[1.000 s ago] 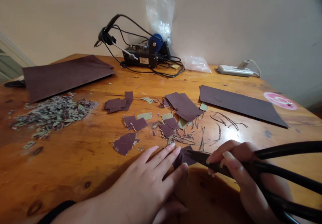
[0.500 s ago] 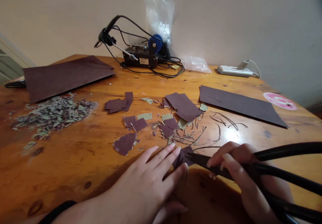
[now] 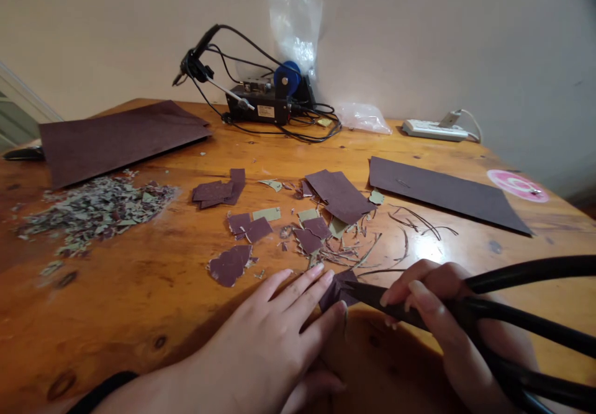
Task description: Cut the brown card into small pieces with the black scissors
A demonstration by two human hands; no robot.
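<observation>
My left hand [image 3: 274, 327] lies flat on the table, its fingers stretched out. Its fingertips press on a small dark maroon piece of sandpaper-like sheet [image 3: 345, 280], partly hidden under them. My right hand [image 3: 437, 308] is closed around the blades of large black scissors [image 3: 400, 311], whose loop handles stretch to the right edge. The scissor tips touch the piece beside my left fingers. Just beyond lie cut maroon pieces [image 3: 258, 229], some with khaki backs up, and a torn irregular piece [image 3: 230, 265]. Thin curled strips [image 3: 349, 256] are scattered near the tips.
A heap of shreds [image 3: 107, 212] lies at left, below large maroon sheets [image 3: 125, 141]. Another sheet [image 3: 447, 197] rests at right by a pink round sticker [image 3: 518, 185]. Behind stand a black device with cables [image 3: 258, 107], plastic bags [image 3: 295, 26] and a white power strip [image 3: 435, 130].
The scissors and my right hand have shifted very slightly left. My left hand keeps its place on the piece. The view has moved a little; otherwise things look the same.
</observation>
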